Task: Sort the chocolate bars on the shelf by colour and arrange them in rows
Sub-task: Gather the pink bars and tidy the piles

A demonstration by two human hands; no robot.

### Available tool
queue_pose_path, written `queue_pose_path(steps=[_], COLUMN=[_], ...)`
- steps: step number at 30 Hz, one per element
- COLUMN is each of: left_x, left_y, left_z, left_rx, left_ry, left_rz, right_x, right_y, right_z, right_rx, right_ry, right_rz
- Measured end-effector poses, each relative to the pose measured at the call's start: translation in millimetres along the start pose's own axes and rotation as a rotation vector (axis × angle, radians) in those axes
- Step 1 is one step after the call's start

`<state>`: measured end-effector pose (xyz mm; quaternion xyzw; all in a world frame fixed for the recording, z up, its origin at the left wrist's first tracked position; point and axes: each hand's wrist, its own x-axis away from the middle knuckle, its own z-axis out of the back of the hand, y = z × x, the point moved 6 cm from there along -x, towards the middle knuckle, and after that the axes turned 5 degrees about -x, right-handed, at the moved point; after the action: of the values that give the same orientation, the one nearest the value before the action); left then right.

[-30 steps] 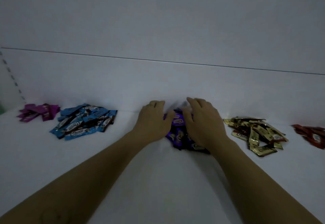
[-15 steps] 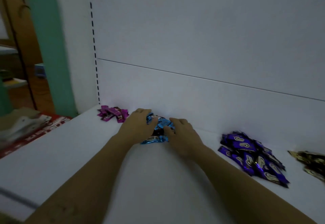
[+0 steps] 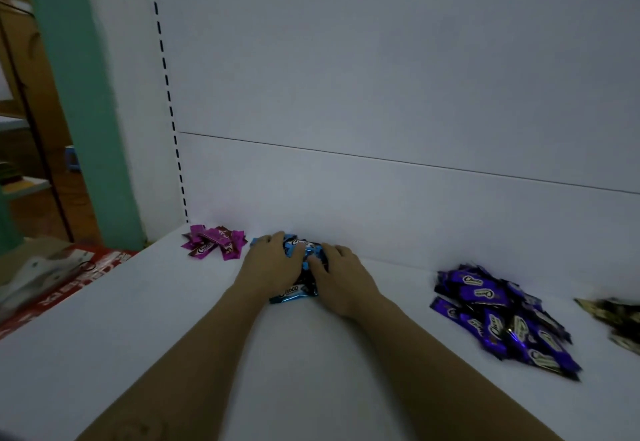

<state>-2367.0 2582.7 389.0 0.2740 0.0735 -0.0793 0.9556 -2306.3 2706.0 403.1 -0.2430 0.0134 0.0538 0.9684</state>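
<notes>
From the head camera, the left hand (image 3: pixel 273 264) and right hand (image 3: pixel 341 278) cup the heap of blue chocolate bars (image 3: pixel 300 248) between them, fingers curled round it, near the back of the white shelf (image 3: pixel 173 319) (pink bars (image 3: pixel 214 241) just left; purple bars (image 3: pixel 498 316) and blurred gold bars (image 3: pixel 620 319) well to the right).
</notes>
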Motion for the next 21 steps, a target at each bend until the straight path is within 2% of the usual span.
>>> queue_pose_path(steps=[5, 8, 12, 15, 18, 21], left_x=[3, 8, 12, 10, 2, -4], left_y=[21, 34, 47, 45, 25, 4], left_z=[-6, -13, -28, -23, -9, -11], left_rx=[-0.004, 0.073, 0.023, -0.013, -0.156, -0.267], left_ry=[-0.021, -0.026, -0.088, -0.023, 0.104, 0.057], left_rz=[-0.044, -0.014, -0.070, -0.089, -0.022, 0.099], right_x=[1, -3, 7, 4, 2, 5], right_y=[12, 32, 41, 46, 47, 44], right_z=[8, 6, 5, -2, -2, 1], right_rx=[0.096, 0.137, 0.245, 0.279, 0.245, 0.219], right_ry=[0.009, 0.012, 0.063, 0.093, 0.109, 0.124], right_rz=[-0.019, -0.071, -0.032, -0.033, -0.056, -0.072])
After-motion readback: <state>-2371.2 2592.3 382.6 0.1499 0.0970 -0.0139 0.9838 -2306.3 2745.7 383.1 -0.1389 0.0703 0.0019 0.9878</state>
